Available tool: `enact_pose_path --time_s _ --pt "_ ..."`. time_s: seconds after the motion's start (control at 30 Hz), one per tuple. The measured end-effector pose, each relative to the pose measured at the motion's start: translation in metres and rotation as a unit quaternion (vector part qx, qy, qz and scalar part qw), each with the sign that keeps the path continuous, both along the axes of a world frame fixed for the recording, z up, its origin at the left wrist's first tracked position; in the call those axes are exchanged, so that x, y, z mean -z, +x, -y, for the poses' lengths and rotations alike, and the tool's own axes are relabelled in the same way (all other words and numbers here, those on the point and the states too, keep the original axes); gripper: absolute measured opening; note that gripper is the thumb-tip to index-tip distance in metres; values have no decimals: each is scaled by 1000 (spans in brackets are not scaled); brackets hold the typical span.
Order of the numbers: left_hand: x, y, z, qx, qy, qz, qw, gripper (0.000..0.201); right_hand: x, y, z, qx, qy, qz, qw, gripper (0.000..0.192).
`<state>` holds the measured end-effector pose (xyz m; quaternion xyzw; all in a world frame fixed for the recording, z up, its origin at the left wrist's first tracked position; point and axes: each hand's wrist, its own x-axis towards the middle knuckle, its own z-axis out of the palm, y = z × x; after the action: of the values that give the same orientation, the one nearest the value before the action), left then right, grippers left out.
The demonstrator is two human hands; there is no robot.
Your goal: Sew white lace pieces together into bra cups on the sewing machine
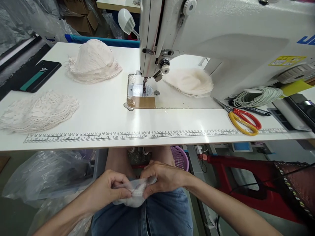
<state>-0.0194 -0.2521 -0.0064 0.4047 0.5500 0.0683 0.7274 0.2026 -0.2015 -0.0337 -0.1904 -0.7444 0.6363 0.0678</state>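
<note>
White sewing table, with a printed ruler strip along its near edge, spans the view. On it stands a white sewing machine, its needle and presser foot over a metal plate. Clear plastic bags lie on the floor under the table's left side; their contents cannot be made out. A red stool stands under the right side. A purple slatted basket sits under the table just beyond the knees; what it holds is hidden.

On the tabletop, far left, a flat stack of lace pieces; behind it a domed stack of pale lace cups; beside those a dark phone. Behind the needle, under the machine arm, a pile of cream padded cups. To the right, a coil of white cord, and scissors with red and yellow handles lying just over the ruler strip.

Below the table edge, over a lap in blue denim, the left hand and right hand meet. Each pinches one side of a small white fabric piece between thumb and fingertips, the remaining fingers curled in. The piece is pale, soft and crumpled, thin at the top, with a lace-textured band between the two thumbs; its lower part bulges toward the denim.
</note>
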Motion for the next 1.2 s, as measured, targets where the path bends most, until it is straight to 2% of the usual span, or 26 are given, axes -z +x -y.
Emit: enact_pose_path --time_s 0.1,0.27,0.43,0.6,0.9,1.03,1.2 --pt "2 -7 1 -3 4 1 1000 22 1 2 0 8 9 5 1000 23" --pt "2 -10 1 12 11 -10 1000 23 5 5 3 19 -42 -17 999 15" --pt "-3 -12 3 12 9 0 1000 20 8 2 5 16 -101 -53 993 18" --pt "-4 -14 5 14 0 -10 1000 16 8 4 4 23 -155 -48 986 20" --pt "3 -16 6 74 3 -27 997 20 11 6 2 21 -146 -46 988 26" --pt "8 -19 8 79 23 -18 996 21 10 3 2 21 -146 -46 988 28" --pt "7 -11 4 97 41 12 994 25 9 -1 2 15 -120 -58 991 27"
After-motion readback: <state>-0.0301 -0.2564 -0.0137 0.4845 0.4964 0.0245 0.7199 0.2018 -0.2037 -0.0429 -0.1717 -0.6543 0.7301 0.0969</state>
